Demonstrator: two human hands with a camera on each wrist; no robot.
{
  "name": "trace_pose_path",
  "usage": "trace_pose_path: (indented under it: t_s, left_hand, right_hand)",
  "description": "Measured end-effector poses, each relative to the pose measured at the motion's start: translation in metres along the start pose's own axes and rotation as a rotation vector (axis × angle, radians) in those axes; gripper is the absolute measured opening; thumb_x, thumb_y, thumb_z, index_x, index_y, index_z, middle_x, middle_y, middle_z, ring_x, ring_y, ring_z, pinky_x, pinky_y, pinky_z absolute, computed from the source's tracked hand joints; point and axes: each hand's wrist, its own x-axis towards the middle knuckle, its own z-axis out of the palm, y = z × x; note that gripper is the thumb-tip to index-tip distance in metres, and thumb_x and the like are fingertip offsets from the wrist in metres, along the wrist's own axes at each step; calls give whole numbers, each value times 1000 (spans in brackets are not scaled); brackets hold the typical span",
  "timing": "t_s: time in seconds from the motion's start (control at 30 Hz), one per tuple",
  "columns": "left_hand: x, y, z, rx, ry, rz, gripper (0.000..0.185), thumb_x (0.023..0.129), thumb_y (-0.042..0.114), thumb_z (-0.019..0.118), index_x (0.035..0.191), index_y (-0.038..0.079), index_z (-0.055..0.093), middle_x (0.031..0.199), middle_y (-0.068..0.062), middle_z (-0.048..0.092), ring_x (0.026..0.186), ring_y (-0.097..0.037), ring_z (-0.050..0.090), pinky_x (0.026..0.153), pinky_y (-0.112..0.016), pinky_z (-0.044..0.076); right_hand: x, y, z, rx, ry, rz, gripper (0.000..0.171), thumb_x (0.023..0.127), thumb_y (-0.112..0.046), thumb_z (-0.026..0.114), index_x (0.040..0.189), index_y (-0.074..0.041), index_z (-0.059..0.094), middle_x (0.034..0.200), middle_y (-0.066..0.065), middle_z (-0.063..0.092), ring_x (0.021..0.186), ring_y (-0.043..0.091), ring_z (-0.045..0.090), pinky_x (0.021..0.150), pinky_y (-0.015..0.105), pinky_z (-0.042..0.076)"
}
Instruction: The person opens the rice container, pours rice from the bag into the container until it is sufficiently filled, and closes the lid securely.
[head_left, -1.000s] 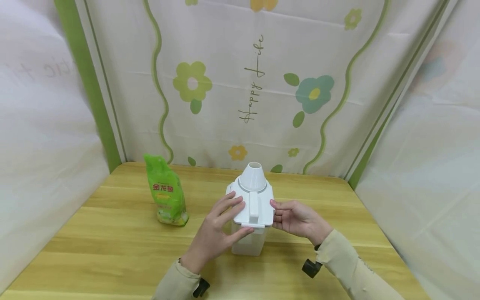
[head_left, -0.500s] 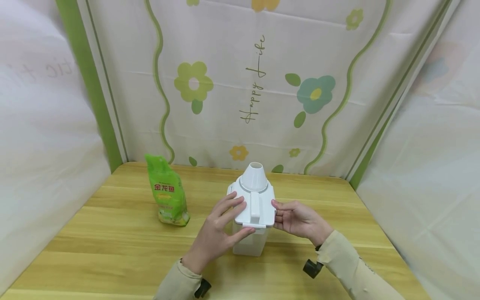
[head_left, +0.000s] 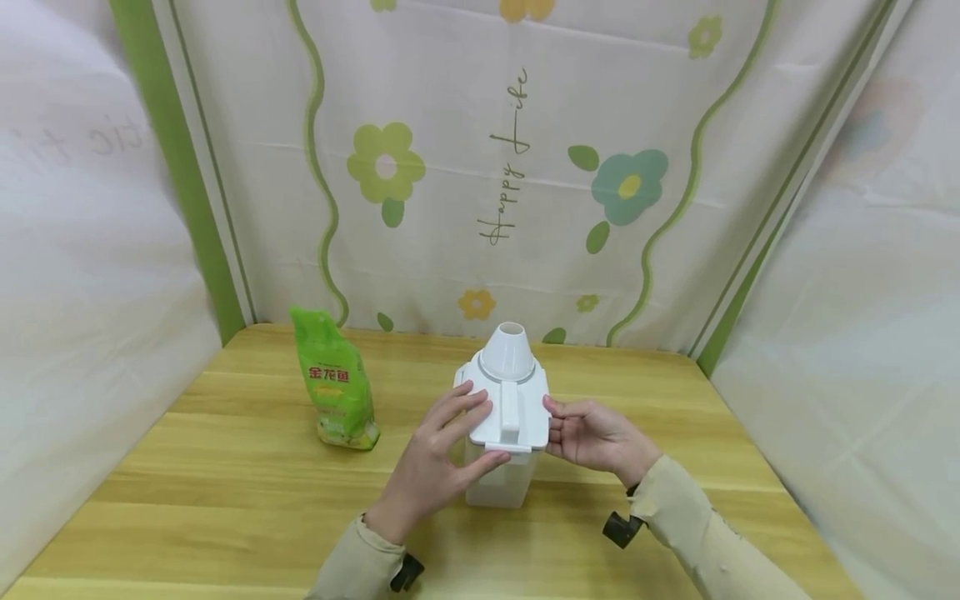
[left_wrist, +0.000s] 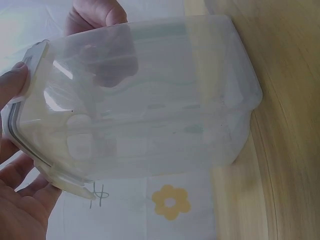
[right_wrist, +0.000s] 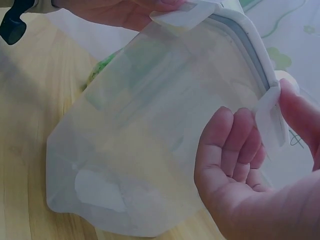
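Observation:
A clear plastic storage container [head_left: 498, 487] stands upright on the table, with a white lid [head_left: 531, 421] that carries a handle and a cone-shaped spout [head_left: 507, 354]. My left hand [head_left: 427, 471] holds the lid, fingers over its left part and thumb at the front latch [right_wrist: 187, 15]. On the right side my right hand [head_left: 603, 442] grips the lid's edge. Its thumb lies on top and its curled fingers are at the side latch [right_wrist: 270, 120], which stands out from the wall. Through the see-through wall no contents show in the left wrist view.
A green food bag [head_left: 337, 392] with red lettering stands on the table, left of the container. Behind the wooden table [head_left: 225, 500] hangs a flowered curtain [head_left: 450, 275], and pale fabric walls rise on both sides.

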Motion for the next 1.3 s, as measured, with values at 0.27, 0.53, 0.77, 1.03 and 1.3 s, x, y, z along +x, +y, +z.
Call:
trace_pose_path:
  t_s: [0.27, 0.53, 0.77, 1.03, 1.3]
  left_hand:
    - [-4, 0, 1, -3, -5, -11, 58, 82, 33, 82, 128, 3, 64, 135, -9, 56, 133, -33, 42, 106, -45, 39]
    - [-3, 0, 0, -1, 1, -16, 58, 82, 33, 82, 128, 2, 64, 135, -9, 56, 133, -33, 42, 106, -44, 39]
    - [-2, 1, -1, -4, 1, -10, 58, 82, 32, 82, 128, 2, 64, 134, -10, 56, 133, -34, 42, 106, -46, 39]
    - [-1, 0, 1, -9, 8, 0, 58, 82, 32, 82, 127, 1, 64, 134, -10, 56, 133, -34, 42, 107, -45, 39]
    - [-1, 0, 1, -26, 12, -3, 58, 82, 31, 83, 127, 0, 64, 133, -11, 56, 133, -34, 42, 107, -45, 38]
  right_hand:
    - [1, 4, -3, -2, -27, 9, 14, 101, -10, 56, 105, -2, 67, 112, 14, 67, 107, 25, 61, 103, 41, 43]
    - [2, 2, -2, -7, -43, 12, 14, 101, -10, 56, 106, -2, 66, 112, 14, 67, 108, 24, 61, 103, 40, 43]
    - [3, 1, -2, 9, -50, 19, 15, 102, -10, 54, 108, -1, 65, 113, 14, 66, 109, 25, 60, 103, 41, 42]
    - [3, 1, -3, 30, -47, 20, 15, 100, -9, 56, 111, 0, 63, 114, 14, 65, 110, 25, 59, 105, 41, 40]
    - [3, 0, -3, 53, -44, 20, 16, 100, -7, 56, 113, 2, 62, 116, 16, 64, 112, 26, 58, 107, 41, 38]
